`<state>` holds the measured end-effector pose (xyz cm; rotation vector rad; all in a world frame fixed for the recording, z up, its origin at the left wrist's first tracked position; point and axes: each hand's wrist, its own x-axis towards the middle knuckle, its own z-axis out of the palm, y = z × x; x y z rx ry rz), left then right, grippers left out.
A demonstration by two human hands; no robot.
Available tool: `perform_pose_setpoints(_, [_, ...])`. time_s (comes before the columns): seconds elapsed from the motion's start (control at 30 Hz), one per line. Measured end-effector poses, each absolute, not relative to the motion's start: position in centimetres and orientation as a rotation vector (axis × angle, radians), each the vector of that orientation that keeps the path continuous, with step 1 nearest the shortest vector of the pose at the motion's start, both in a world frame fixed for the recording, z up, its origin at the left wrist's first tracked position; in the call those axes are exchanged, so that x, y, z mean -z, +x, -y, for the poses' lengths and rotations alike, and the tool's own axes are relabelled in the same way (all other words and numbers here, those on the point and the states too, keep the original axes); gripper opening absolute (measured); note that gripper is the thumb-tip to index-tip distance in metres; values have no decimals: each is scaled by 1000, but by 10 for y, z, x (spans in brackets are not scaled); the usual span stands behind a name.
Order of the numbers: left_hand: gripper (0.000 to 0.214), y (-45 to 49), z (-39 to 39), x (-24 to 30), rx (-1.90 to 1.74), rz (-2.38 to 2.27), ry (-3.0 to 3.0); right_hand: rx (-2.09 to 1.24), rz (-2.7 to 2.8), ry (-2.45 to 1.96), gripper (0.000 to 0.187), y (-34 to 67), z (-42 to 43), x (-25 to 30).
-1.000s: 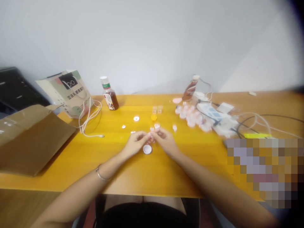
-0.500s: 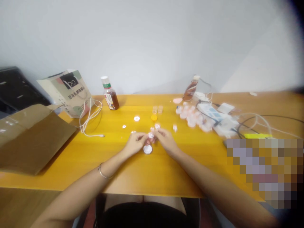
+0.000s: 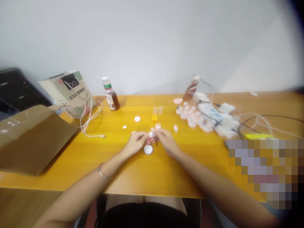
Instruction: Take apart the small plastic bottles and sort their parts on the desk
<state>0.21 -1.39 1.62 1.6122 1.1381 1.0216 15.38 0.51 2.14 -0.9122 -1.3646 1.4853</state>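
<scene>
Between the fingertips of both hands is a small white plastic part point(image 3: 152, 134), too blurred to name more closely. My left hand point(image 3: 137, 142) pinches it from the left, and my right hand point(image 3: 166, 140) pinches it from the right. Just below the fingers a round white lid-like piece point(image 3: 148, 149) lies on the table. Beyond the hands are a white part with a round opening point(image 3: 157, 126), a yellow round cap point(image 3: 154, 118) and two small clear cups point(image 3: 158, 110). A white ring-shaped disc point(image 3: 137, 119) and a small white piece point(image 3: 124, 127) lie to the left.
A brown paper bag point(image 3: 35, 139), a printed carrier bag point(image 3: 73, 95), a coiled white cable point(image 3: 91, 118) and a sauce bottle point(image 3: 110, 95) stand left. At right are a drink bottle point(image 3: 191, 88), a cluster of clear containers point(image 3: 193, 116), and a power strip with cables point(image 3: 211, 112).
Both hands stay in nearly the same place. The small white part between the fingers has turned slightly. The table things have not moved.
</scene>
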Motion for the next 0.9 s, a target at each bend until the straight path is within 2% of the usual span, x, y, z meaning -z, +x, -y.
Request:
perform_pose_setpoints(0.23, [34,0,8,-7,-986,-1151,1647,-1456,1376,-925,20,158,-8,-18])
perform_pose_setpoints(0.4, [20,0,15,-10,-1110,-1306,1881,-1445,1406,-940,24,159,-11,-16])
perform_pose_setpoints(0.53, [33,1,21,-14,-1152,-1167,2024,-1467,1424,-925,27,161,-12,-16])
perform_pose_setpoints(0.9, [22,4,22,-15,-1242,-1209,2026,-1366,1440,-947,23,157,-7,-15])
